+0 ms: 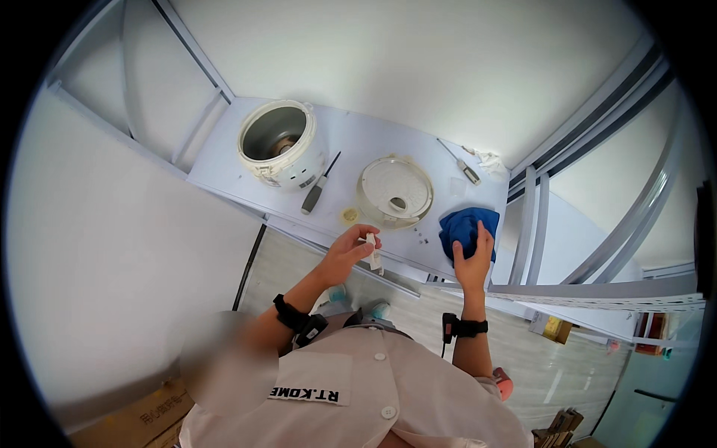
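Note:
My left hand (pixel 349 252) is closed on a small, narrow white piece (pixel 375 257) near the table's front edge; it looks like plastic or paper, too small to tell. At the right end of the table my right hand (pixel 473 263) is at a bunched blue cloth (pixel 463 224), thumb and fingers apart; whether it presses on the cloth is unclear. Between and beyond the hands lies a round off-white rice cooker lid (pixel 394 187) with an oval hole. A small yellowish round part (pixel 349 216) lies beside it. Several tiny dark screws (pixel 422 240) are scattered near the cloth.
A white rice cooker body (pixel 299 160), open at the top, stands at the back left of the table (pixel 351 127). One screwdriver (pixel 314 196) lies beside it, another (pixel 469 172) at the back right near crumpled white tissue (pixel 489 160). Metal frame posts (pixel 532 216) rise at right.

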Action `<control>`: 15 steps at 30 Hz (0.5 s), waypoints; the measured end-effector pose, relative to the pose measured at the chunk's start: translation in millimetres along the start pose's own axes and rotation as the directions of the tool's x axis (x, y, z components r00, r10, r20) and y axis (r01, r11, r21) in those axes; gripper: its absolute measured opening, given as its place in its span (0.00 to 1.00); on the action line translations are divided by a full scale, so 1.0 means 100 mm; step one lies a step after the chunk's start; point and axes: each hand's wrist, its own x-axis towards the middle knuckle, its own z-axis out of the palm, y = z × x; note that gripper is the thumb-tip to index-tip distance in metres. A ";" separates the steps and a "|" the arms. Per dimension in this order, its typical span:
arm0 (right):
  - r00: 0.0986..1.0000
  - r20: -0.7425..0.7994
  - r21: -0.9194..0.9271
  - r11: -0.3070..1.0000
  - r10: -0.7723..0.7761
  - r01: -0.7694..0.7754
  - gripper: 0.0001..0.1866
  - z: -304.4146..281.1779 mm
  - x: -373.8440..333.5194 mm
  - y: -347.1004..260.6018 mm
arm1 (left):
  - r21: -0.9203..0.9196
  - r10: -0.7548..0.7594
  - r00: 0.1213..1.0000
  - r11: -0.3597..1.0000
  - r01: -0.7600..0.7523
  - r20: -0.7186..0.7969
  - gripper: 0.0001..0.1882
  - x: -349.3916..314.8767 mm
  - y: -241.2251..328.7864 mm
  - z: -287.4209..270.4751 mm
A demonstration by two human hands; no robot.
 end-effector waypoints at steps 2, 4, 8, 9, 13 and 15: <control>0.999 -0.037 -0.040 0.999 -0.015 0.013 0.39 0.00 0.00 -0.06 | -0.004 0.023 1.000 1.000 -0.023 -0.001 0.24 -0.02 0.02 -0.06; 0.997 -0.081 -0.057 0.998 0.015 -0.020 0.38 0.03 -0.02 -0.21 | 0.009 0.039 0.999 0.999 -0.039 -0.030 0.24 -0.07 0.05 -0.11; 0.982 -0.182 0.020 0.998 -0.049 0.054 0.24 0.16 -0.05 -0.70 | -0.019 0.062 0.998 0.998 -0.062 0.024 0.30 -0.15 0.13 -0.32; 0.994 -0.104 0.085 0.995 -0.033 0.042 0.21 0.21 -0.07 -0.83 | -0.011 0.062 0.998 0.998 -0.062 0.021 0.32 -0.17 0.14 -0.38; 0.992 0.117 0.268 0.963 -0.054 0.021 0.13 0.56 -0.20 -1.33 | 0.096 0.086 0.995 0.991 -0.091 0.052 0.39 -0.24 0.23 -0.66; 0.978 0.190 0.307 0.951 -0.085 0.024 0.12 0.79 -0.29 -1.63 | 0.128 0.082 0.992 0.987 -0.094 0.096 0.41 -0.28 0.23 -0.86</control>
